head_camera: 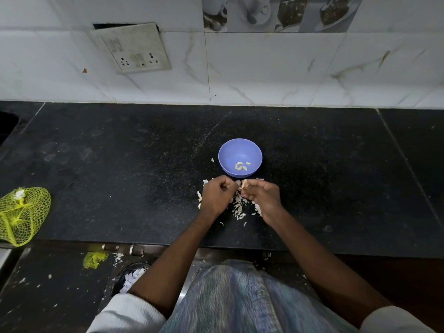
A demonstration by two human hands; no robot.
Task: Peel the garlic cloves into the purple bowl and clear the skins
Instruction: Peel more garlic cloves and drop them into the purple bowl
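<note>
Right hand (260,197) grip pinched on garlic clove (244,183), bowl (240,150) just beyond it; left hand (217,195) curled shut, contents can't tell

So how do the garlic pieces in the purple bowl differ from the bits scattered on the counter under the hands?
The cloves in the bowl are few, plump, yellowish and contained by the purple bowl. The skins on the counter are many, thin, whitish flakes spread loosely over the black counter. Both lie near the hands.
</note>
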